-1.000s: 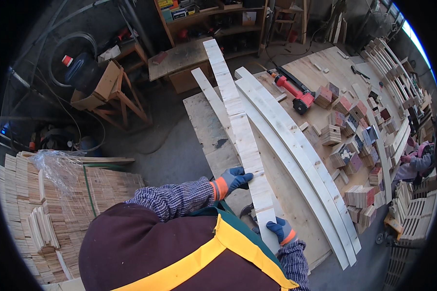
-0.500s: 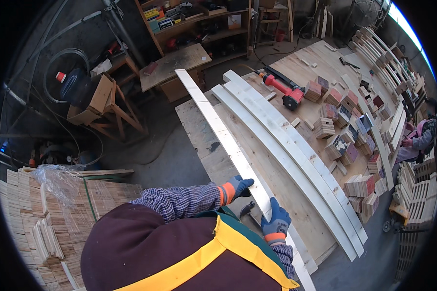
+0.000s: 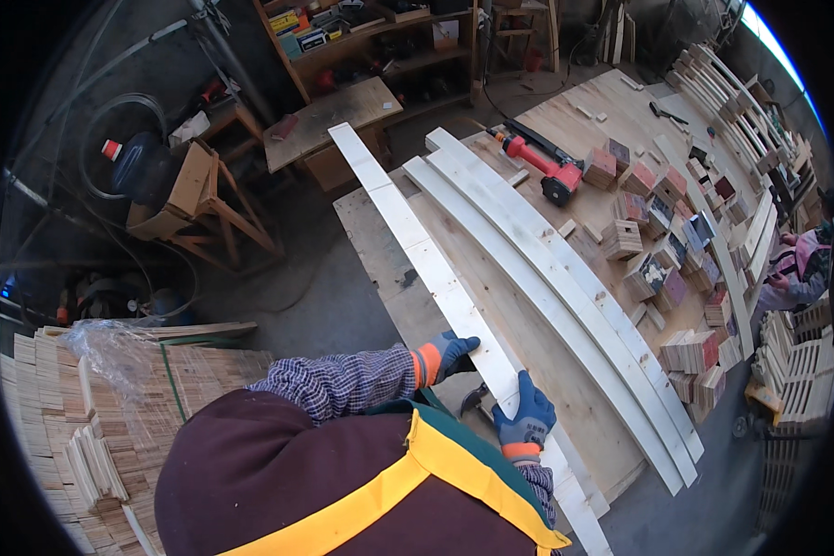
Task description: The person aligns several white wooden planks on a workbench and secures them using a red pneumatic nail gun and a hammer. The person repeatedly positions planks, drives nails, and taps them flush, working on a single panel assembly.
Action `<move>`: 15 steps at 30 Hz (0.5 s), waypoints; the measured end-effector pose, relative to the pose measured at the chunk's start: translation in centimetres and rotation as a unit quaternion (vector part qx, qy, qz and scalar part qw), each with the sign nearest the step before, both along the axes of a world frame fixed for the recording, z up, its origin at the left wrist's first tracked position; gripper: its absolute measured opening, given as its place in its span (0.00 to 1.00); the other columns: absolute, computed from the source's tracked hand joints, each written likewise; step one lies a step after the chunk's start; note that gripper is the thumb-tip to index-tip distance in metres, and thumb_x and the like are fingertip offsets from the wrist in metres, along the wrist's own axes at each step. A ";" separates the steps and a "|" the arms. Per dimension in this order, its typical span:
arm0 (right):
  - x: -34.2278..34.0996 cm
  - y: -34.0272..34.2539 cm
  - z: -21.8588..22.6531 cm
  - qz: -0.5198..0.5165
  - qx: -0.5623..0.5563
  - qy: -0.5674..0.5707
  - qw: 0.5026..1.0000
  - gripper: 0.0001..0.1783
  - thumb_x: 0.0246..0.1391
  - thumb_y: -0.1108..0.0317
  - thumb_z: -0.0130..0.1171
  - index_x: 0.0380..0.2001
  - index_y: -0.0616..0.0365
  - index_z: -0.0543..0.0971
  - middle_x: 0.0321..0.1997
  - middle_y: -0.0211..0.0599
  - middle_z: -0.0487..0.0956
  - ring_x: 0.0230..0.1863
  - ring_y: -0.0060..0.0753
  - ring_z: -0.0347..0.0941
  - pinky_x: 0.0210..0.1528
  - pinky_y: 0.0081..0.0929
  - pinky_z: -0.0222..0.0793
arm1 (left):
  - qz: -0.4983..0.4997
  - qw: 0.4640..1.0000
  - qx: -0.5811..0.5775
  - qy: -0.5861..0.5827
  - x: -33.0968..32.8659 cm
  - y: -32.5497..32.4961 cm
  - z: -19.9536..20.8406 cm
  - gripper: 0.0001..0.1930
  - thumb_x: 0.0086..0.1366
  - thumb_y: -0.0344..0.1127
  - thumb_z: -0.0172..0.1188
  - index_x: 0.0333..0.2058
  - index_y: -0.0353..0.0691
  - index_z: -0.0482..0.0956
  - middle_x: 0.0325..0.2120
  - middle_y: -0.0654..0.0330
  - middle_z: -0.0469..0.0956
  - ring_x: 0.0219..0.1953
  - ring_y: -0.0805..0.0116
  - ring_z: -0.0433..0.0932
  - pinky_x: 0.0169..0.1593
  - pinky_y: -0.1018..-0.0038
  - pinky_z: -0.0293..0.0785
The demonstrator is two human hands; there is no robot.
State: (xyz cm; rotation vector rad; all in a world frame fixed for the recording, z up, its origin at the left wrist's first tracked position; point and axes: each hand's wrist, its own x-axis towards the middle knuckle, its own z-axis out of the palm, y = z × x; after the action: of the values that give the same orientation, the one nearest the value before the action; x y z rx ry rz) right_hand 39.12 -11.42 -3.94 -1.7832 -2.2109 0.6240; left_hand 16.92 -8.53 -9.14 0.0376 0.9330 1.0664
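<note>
A long pale wooden board slants from the far left to the near right, above the plywood worktable. My left hand, in a blue and grey glove with an orange cuff, grips its left edge with the thumb on top. Nearer to me, my right hand is closed on the opposite edge, gloved the same way. Under the board, between my hands, shows part of a hammer. Several similar boards lie side by side on the table to the right.
A red and black power tool lies beyond the boards. Stacked wooden blocks cover the table's right part, and a person is at the far right. Wood strips are piled at the left. A water jug and shelves stand behind.
The board in my hands has shifted slightly away and left at its far end, and its top face shows wider. Both hands keep their hold.
</note>
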 end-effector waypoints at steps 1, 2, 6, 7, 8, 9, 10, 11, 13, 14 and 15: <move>-0.1 0.1 -0.1 -0.001 -0.003 -0.002 1.000 0.45 0.31 0.57 0.72 0.60 0.45 0.71 0.47 0.44 0.78 0.49 0.50 0.72 0.55 0.44 0.63 | 0.002 1.000 -0.013 0.010 -0.1 0.0 0.1 0.21 0.65 0.34 0.61 0.54 0.30 0.71 0.50 0.47 0.76 0.51 0.50 0.77 0.58 0.55 0.74; -0.1 0.1 -0.1 -0.002 -0.008 -0.007 1.000 0.45 0.31 0.57 0.73 0.60 0.45 0.71 0.47 0.44 0.78 0.49 0.50 0.72 0.55 0.44 0.63 | -0.005 1.000 -0.017 0.023 -0.1 0.0 0.2 0.21 0.65 0.34 0.61 0.54 0.30 0.71 0.50 0.47 0.76 0.51 0.50 0.77 0.58 0.55 0.74; -0.3 0.3 -0.3 0.006 -0.021 -0.007 1.000 0.46 0.31 0.57 0.73 0.60 0.45 0.71 0.48 0.45 0.78 0.50 0.51 0.72 0.55 0.44 0.63 | -0.002 0.999 -0.035 0.018 -0.5 0.0 0.4 0.22 0.64 0.33 0.61 0.54 0.30 0.70 0.50 0.47 0.76 0.51 0.50 0.77 0.58 0.56 0.74; -0.3 0.4 -0.3 0.009 -0.019 -0.010 1.000 0.46 0.31 0.57 0.73 0.60 0.45 0.71 0.48 0.45 0.78 0.50 0.51 0.72 0.55 0.44 0.63 | 0.005 0.999 -0.042 0.001 -0.5 0.0 0.3 0.22 0.64 0.33 0.61 0.54 0.30 0.70 0.50 0.47 0.76 0.51 0.50 0.77 0.58 0.56 0.74; -0.4 0.4 -0.4 0.010 -0.018 -0.015 1.000 0.46 0.31 0.57 0.73 0.60 0.45 0.71 0.48 0.44 0.78 0.50 0.51 0.72 0.55 0.44 0.63 | 0.000 0.999 -0.033 0.009 -0.6 -0.1 0.2 0.22 0.64 0.34 0.61 0.54 0.30 0.70 0.50 0.47 0.76 0.51 0.50 0.77 0.58 0.56 0.74; -0.4 0.3 -0.4 0.013 -0.017 -0.011 1.000 0.46 0.31 0.57 0.73 0.60 0.45 0.70 0.49 0.44 0.78 0.50 0.51 0.72 0.55 0.44 0.63 | 0.002 1.000 -0.031 0.003 -0.6 -0.2 0.1 0.22 0.64 0.34 0.61 0.54 0.30 0.70 0.51 0.47 0.76 0.51 0.50 0.77 0.58 0.56 0.74; -0.4 0.3 -0.3 0.014 -0.018 -0.009 1.000 0.46 0.32 0.56 0.73 0.60 0.45 0.70 0.49 0.44 0.78 0.50 0.51 0.72 0.56 0.44 0.63 | 0.004 1.000 -0.028 -0.002 -0.6 -0.3 0.0 0.22 0.64 0.34 0.62 0.54 0.30 0.70 0.51 0.47 0.76 0.51 0.50 0.77 0.58 0.56 0.73; -0.4 0.3 -0.4 0.010 -0.023 -0.012 1.000 0.46 0.32 0.56 0.73 0.60 0.45 0.70 0.49 0.44 0.78 0.50 0.51 0.72 0.56 0.44 0.63 | 0.004 0.999 -0.035 -0.008 -0.7 -0.4 -0.1 0.23 0.64 0.35 0.62 0.54 0.29 0.70 0.51 0.46 0.76 0.51 0.49 0.77 0.59 0.56 0.73; -0.5 0.2 -0.4 0.022 -0.014 -0.022 0.999 0.44 0.34 0.55 0.73 0.60 0.45 0.70 0.48 0.43 0.78 0.50 0.48 0.72 0.55 0.45 0.63 | -0.001 1.000 -0.021 -0.006 -0.7 -0.6 -0.4 0.24 0.64 0.35 0.62 0.54 0.29 0.69 0.51 0.46 0.76 0.52 0.49 0.77 0.59 0.55 0.73; -0.5 0.2 -0.4 0.023 -0.015 -0.032 0.999 0.43 0.36 0.55 0.73 0.60 0.45 0.70 0.48 0.43 0.78 0.50 0.47 0.73 0.54 0.45 0.62 | 0.005 1.000 -0.021 -0.018 -0.7 -0.7 -0.5 0.24 0.64 0.35 0.62 0.54 0.29 0.69 0.51 0.46 0.75 0.52 0.48 0.77 0.59 0.55 0.72; -0.5 0.2 -0.4 0.027 -0.012 -0.024 0.999 0.43 0.36 0.55 0.74 0.60 0.46 0.70 0.47 0.43 0.78 0.50 0.47 0.73 0.54 0.45 0.63 | -0.002 1.000 -0.020 -0.005 -0.8 -0.7 -0.6 0.24 0.64 0.35 0.62 0.55 0.29 0.69 0.51 0.46 0.75 0.52 0.48 0.77 0.59 0.55 0.72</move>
State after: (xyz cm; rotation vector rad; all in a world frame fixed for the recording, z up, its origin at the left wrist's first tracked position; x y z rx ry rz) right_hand 38.61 -11.27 -4.34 -1.7726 -2.3000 0.6286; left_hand 16.16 -9.24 -9.74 0.0011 0.9444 1.0438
